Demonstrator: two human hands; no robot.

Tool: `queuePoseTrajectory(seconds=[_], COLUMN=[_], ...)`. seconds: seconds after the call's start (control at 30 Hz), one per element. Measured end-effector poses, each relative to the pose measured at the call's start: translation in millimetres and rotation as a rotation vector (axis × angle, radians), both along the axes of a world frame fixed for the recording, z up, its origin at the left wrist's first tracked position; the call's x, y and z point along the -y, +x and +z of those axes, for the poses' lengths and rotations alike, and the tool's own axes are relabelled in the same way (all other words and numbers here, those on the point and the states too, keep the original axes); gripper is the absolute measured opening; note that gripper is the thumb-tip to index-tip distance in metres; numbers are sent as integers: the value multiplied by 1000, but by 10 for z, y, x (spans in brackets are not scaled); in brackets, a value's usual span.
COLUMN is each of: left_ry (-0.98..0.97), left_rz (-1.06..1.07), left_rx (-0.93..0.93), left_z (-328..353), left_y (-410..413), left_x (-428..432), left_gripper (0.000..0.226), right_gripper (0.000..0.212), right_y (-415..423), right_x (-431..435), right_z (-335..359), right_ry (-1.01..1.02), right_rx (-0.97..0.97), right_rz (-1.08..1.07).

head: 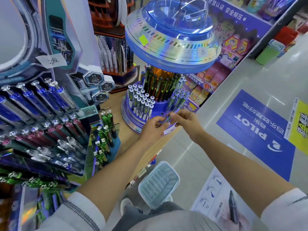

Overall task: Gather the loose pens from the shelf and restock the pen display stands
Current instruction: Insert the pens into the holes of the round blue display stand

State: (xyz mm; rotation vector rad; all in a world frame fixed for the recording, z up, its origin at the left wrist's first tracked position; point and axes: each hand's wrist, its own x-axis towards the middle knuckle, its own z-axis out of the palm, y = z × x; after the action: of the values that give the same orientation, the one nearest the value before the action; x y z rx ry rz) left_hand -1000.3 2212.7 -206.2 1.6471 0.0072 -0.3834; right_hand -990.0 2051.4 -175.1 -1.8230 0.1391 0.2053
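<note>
Against the near side of the round blue pen stand (pixel 160 105), holding a small bunch of loose pens (pixel 168 117), left grip (pixel 153 129) and right grip (pixel 185 121) both clamped on it. Judging by filled left slots and bare near holes: roughly midway, more to seat.

The pens (pixel 170 116) being held are blurred, perhaps two or three.

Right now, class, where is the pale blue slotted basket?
The basket sits low at bottom centre of the head view, between the left forearm and right forearm, right of the wooden shelf edge and left of the white pen poster.
</note>
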Motion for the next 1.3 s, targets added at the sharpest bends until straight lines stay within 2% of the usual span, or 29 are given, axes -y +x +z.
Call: queuePoseTrajectory(seconds=[0.07, 0.17, 0.33, 0.53, 0.7, 1.13, 1.23, 1.3], left_ry=[49, 223, 460, 442, 393, 364, 397, 488], left_rz=[32, 11, -80, -125, -130, -118, -83, -28], left_rx=[48, 160, 190, 147, 137, 129, 159, 235], left_z=[-36, -49, -77, -110, -150, -219, -190, -146], left_y=[17, -25, -69, -58, -58, -53, -93, -166], left_x=[22, -12, -75, -121, -134, -138, -107, -77], left_gripper=[24, 34, 54, 55, 55, 53, 54, 55], right_gripper=[13, 16, 19, 22, 22, 13, 22, 26], right_y=[25, 91, 152, 191, 188, 223, 163, 80], right_x=[91, 234, 217, 182, 170, 43, 51, 51], right_z=[67, 151, 123, 47, 3, -122, -106, -97], right_ry=[22, -48, -243, -428, -488, -419, -405, -356], right_rx=[79, 209, 233, 271, 246, 137, 147, 174], right_rz=[-154, -350, -377, -388, -346, -390, -390, -403])
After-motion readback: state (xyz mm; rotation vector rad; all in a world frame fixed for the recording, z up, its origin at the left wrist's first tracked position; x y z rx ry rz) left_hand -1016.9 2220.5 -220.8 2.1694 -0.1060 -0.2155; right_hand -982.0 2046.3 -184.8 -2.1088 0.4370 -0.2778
